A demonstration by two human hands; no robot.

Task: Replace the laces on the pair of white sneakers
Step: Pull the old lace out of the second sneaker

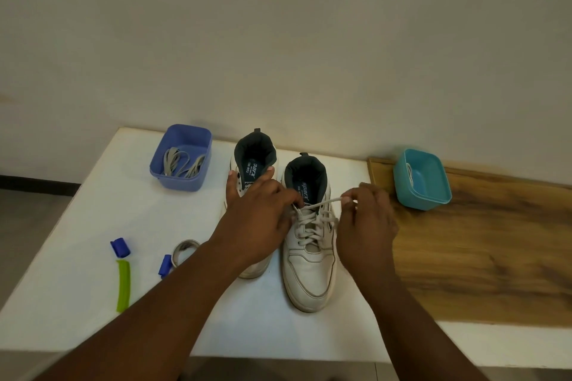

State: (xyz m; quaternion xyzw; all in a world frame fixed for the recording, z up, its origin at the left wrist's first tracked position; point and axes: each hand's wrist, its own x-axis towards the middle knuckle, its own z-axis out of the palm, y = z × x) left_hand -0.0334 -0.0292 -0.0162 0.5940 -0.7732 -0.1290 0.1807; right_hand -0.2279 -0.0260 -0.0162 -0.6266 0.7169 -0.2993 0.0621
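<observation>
Pinching the soft, limp lace (pixel 328 202) near its end, the right hand (pixel 366 219) draws it taut; left hand (pixel 263 219) fingers grip at the top eyelets of the shoe (pixel 309 269).

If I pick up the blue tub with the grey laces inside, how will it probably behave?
The blue tub looks like thin plastic, so it is probably light and fairly stiff. The grey laces lie in loose coils, so they would likely flop and shift. Its wide base suggests that it will not tip easily.
</observation>
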